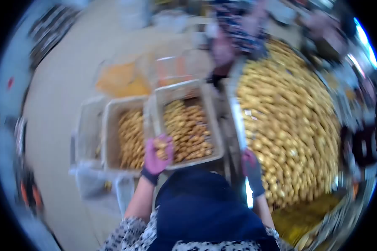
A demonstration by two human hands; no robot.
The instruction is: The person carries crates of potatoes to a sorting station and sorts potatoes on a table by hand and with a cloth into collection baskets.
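My left hand (158,155), in a pink glove with a dark cuff, holds a few small yellow-brown round items (160,148) over the adjoining rims of two white crates. Similar brown pieces fill much of the left crate (107,138) and the right crate (218,140). On the other side, my right hand (251,163), in a pink and grey glove, is at the near-left edge of a large table (237,113) heaped with shiny yellow round items (289,125). Its fingers are blurred, and what they may hold cannot be made out.
Another white crate (89,129) stands at the far left, with a whitish plastic bag (98,186) below it. Orange material (123,79) lies beyond the crates. A person in patterned clothing (241,29) stands at the table's far end, and other people are along its right side.
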